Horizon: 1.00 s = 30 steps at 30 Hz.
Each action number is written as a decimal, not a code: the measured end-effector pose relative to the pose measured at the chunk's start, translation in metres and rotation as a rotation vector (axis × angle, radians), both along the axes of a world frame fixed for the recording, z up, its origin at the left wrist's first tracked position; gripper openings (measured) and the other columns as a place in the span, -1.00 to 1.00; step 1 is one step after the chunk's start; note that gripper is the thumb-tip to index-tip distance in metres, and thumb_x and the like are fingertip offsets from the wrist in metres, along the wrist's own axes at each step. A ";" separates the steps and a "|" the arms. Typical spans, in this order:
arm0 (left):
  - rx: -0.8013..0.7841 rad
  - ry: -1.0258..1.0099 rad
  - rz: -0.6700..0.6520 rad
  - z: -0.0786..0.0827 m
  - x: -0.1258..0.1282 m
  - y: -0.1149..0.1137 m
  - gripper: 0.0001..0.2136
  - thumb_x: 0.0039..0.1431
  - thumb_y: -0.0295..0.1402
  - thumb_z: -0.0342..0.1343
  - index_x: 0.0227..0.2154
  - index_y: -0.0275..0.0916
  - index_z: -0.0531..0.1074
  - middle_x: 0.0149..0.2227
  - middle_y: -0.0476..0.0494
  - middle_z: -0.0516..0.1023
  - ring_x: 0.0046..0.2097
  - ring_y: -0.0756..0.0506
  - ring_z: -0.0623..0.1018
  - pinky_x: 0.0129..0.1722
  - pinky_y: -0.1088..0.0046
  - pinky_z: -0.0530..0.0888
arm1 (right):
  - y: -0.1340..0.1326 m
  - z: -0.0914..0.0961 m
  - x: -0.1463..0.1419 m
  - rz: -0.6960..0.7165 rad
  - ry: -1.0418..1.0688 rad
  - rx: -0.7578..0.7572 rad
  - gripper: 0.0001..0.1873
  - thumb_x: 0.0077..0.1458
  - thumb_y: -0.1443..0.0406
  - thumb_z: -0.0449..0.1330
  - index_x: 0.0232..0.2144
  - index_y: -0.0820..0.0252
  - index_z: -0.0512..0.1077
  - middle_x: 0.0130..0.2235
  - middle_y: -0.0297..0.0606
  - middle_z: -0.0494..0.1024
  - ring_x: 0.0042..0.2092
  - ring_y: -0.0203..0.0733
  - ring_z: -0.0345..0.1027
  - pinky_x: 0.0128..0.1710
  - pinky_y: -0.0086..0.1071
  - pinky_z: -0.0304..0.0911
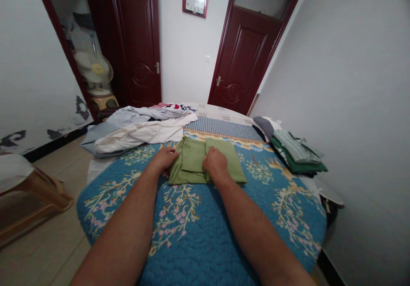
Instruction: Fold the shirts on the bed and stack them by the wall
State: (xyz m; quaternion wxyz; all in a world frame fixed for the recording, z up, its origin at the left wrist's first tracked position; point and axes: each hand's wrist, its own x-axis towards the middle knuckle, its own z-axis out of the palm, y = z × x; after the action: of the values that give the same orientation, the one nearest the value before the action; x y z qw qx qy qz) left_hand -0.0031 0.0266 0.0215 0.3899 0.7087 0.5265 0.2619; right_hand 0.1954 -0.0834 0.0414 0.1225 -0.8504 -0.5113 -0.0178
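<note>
A green garment [194, 155] lies partly folded on the blue flowered bedspread [198, 243], with layers stacked toward its middle. At its left edge my left hand [165, 158] pinches the cloth between thumb and fingers. My right hand [215, 163] is closed over the middle of the garment, its fingers gripping a folded edge. The fingertips of the right hand are partly hidden by the hand itself. What kind of garment it is, I cannot tell from its folded shape.
Loose clothes, among them a white garment [147, 133], are heaped at the far left. Along the right edge sits a stack of folded clothes [299, 151]. A wooden stool [35, 192] stands on the floor at left, and a wall runs along the right.
</note>
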 end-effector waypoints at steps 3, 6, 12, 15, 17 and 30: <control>0.103 0.105 0.042 0.005 0.000 0.000 -0.75 0.18 -0.16 0.25 -0.24 -0.22 0.66 -0.25 -0.25 0.73 -0.18 -0.25 0.68 -0.22 0.37 0.54 | 0.000 -0.001 0.001 0.042 0.020 -0.008 -0.62 0.37 0.28 0.08 0.12 0.28 0.52 0.07 0.19 0.63 0.05 0.12 0.60 0.05 -0.17 0.42; 0.305 0.223 0.172 0.016 0.003 -0.004 -0.69 0.30 -0.20 0.13 -0.05 -0.23 0.65 -0.05 -0.31 0.73 0.04 -0.30 0.66 0.05 0.27 0.54 | -0.004 0.007 0.020 0.223 0.107 -0.004 -0.65 0.40 0.21 0.08 -0.03 0.25 0.61 0.00 0.07 0.68 0.06 0.04 0.58 0.07 -0.27 0.39; 0.700 0.067 -0.118 0.028 0.043 -0.042 -0.58 0.45 -0.22 -0.01 0.22 -0.28 0.52 0.22 -0.32 0.61 0.26 -0.22 0.56 0.37 0.23 0.39 | -0.019 0.027 0.099 0.258 0.134 0.269 -0.52 0.43 0.31 -0.08 0.13 0.24 0.57 0.16 -0.07 0.65 0.20 -0.11 0.48 0.25 -0.32 0.27; 0.741 0.162 -0.411 0.011 0.075 -0.069 -0.50 0.51 -0.18 -0.08 0.37 -0.27 0.39 0.39 -0.29 0.46 0.45 -0.21 0.38 0.47 0.19 0.27 | -0.024 0.003 0.118 0.259 0.038 0.238 -0.44 0.47 0.24 -0.08 0.33 0.38 0.41 0.37 0.08 0.45 0.40 -0.03 0.27 0.42 -0.22 0.09; 0.708 0.324 -0.519 -0.004 0.090 -0.082 -0.46 0.52 -0.14 -0.06 0.42 -0.28 0.33 0.46 -0.31 0.36 0.51 -0.28 0.28 0.50 0.08 0.22 | -0.025 -0.021 0.119 0.248 0.003 0.173 -0.38 0.50 0.15 -0.04 0.41 0.42 0.31 0.45 0.14 0.31 0.50 0.04 0.10 0.48 -0.13 -0.02; 0.648 0.573 -0.497 -0.019 0.099 -0.088 -0.40 0.47 -0.23 -0.08 0.49 -0.27 0.22 0.54 -0.32 0.18 0.52 -0.37 0.25 0.48 -0.07 0.19 | 0.008 -0.031 0.133 0.102 0.163 -0.043 -0.25 0.49 -0.09 -0.11 0.37 0.34 0.35 0.43 0.20 0.33 0.46 0.20 0.17 0.43 0.08 0.06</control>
State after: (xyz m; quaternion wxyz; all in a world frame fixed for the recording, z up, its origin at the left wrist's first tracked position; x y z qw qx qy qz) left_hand 0.0957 -0.0617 0.0024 0.0397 0.9409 0.3191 0.1059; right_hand 0.3285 -0.0751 0.0105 0.1462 -0.8242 -0.5428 0.0685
